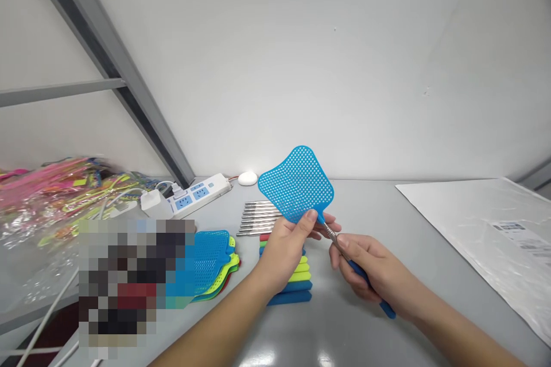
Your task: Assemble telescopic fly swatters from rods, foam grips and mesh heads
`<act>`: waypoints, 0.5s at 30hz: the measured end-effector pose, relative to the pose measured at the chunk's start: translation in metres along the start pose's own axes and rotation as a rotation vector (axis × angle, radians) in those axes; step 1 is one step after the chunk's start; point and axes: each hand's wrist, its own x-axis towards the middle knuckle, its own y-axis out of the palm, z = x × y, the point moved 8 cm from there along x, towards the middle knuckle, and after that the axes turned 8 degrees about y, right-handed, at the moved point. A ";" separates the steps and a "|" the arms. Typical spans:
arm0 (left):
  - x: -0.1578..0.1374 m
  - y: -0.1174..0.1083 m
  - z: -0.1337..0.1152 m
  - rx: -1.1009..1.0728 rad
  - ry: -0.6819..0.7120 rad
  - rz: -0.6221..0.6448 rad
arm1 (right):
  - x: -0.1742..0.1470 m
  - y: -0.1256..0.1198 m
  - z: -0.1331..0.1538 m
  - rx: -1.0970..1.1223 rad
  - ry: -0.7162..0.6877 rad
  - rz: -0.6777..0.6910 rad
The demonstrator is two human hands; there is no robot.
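A blue fly swatter (299,183) is held up over the table, its square mesh head tilted up and to the left. My left hand (279,252) is closed on the lower part of the head, with the thumb in front and the fingers behind. My right hand (370,269) grips the metal shaft and the blue handle (387,308), which sticks out below. Beneath my left arm lies a row of blue, yellow-green, green and red handle grips (297,285), partly hidden. Behind them are several silver metal rods (253,219). To the left is a stack of mesh swatter heads (213,261), blue on top.
A white power strip (200,192) with plugs and cables lies at the back left, near a small white rounded object (247,178). Plastic-bagged colourful items (64,195) fill the far left. A white plastic package (482,229) lies on the right. A blurred patch covers the left front.
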 end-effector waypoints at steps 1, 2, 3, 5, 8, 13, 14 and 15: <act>0.000 -0.001 -0.001 -0.001 -0.005 0.007 | 0.000 0.000 0.001 -0.037 -0.020 -0.020; 0.000 -0.002 -0.002 0.005 -0.005 0.012 | -0.001 0.000 0.002 -0.074 -0.034 -0.041; 0.001 -0.003 -0.004 0.019 0.002 0.011 | -0.001 0.000 0.003 -0.108 -0.045 -0.066; 0.001 -0.004 -0.009 0.068 0.034 -0.003 | -0.003 -0.003 0.003 -0.183 -0.062 -0.141; 0.000 -0.005 -0.016 0.149 0.091 -0.040 | -0.007 -0.011 0.006 -0.351 -0.125 -0.320; -0.003 -0.001 -0.012 0.125 0.115 -0.077 | -0.018 -0.015 0.022 -0.699 -0.320 -0.561; -0.004 0.001 -0.010 0.104 0.098 -0.066 | -0.019 -0.015 0.024 -0.725 -0.340 -0.581; -0.005 0.004 -0.006 0.082 0.072 -0.045 | -0.020 -0.015 0.025 -0.736 -0.352 -0.594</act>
